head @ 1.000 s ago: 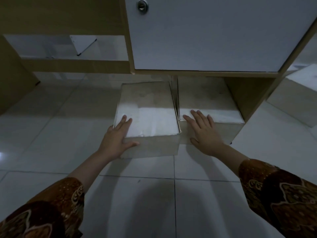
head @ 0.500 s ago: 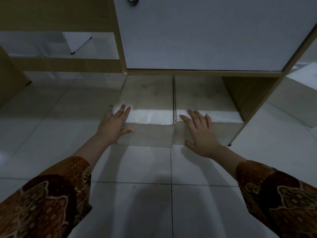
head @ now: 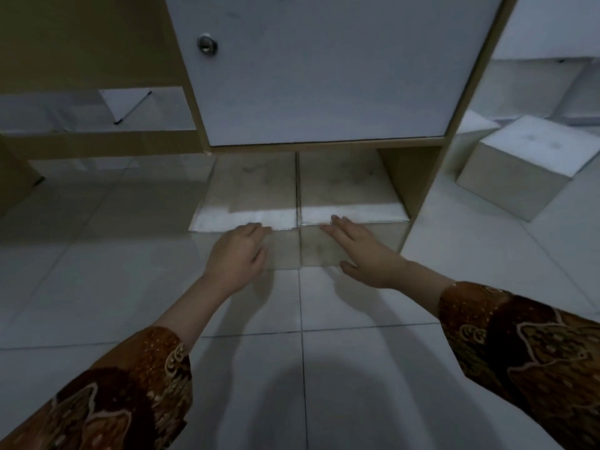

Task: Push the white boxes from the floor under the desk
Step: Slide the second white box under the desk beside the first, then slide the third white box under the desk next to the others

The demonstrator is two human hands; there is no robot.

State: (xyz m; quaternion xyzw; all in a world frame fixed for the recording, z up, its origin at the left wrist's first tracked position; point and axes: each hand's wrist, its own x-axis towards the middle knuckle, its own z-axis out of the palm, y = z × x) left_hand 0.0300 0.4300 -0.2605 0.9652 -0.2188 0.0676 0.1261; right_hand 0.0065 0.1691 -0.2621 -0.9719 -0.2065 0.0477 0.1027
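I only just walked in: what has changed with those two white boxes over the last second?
Both white cardboard boxes, the left one and the right one, slid farther under the wooden desk, and the left one drew level with the right. The left hand and right hand slipped from the tops to the front faces. The boxes stay side by side on the floor.

Two bare hands, left hand (head: 238, 258) and right hand (head: 365, 251), no rings or watch visible, forearms uncovered, left sleeve (head: 123, 391) and right sleeve (head: 526, 352) loose-cuffed, brown batik, orange-gold swirl and dot motifs
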